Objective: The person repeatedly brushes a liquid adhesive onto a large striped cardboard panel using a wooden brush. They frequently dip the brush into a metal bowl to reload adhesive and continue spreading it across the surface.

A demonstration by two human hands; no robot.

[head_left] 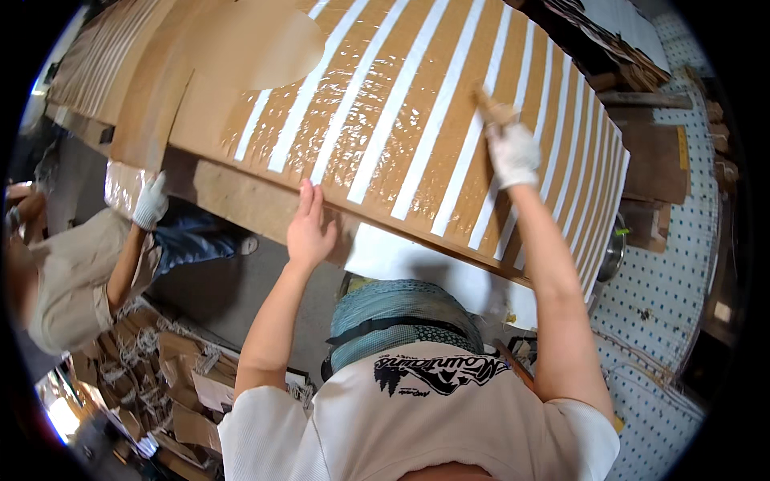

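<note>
A broad spread of brown card sheets [374, 112] with white stripes lies across the table in front of me, its left part shiny and wet-looking. My right hand [513, 152], in a white glove, grips a brown brush [491, 106] over the right half of the stripes; motion blurs the brush, so its bristles are not clear. My left hand [311, 228] is bare. Its fingers are stretched out and rest on the near edge of the sheets, holding nothing. A smooth, pale brown area [249, 48] covers the far left stripes.
To the left, a co-worker's white-gloved hand [150, 200] holds a shiny brown sheet [127, 188]. Cardboard pieces and white cords [144, 345] are heaped at lower left. A metal bowl [613, 252] stands by the table's right end, near a dotted pale surface [650, 297].
</note>
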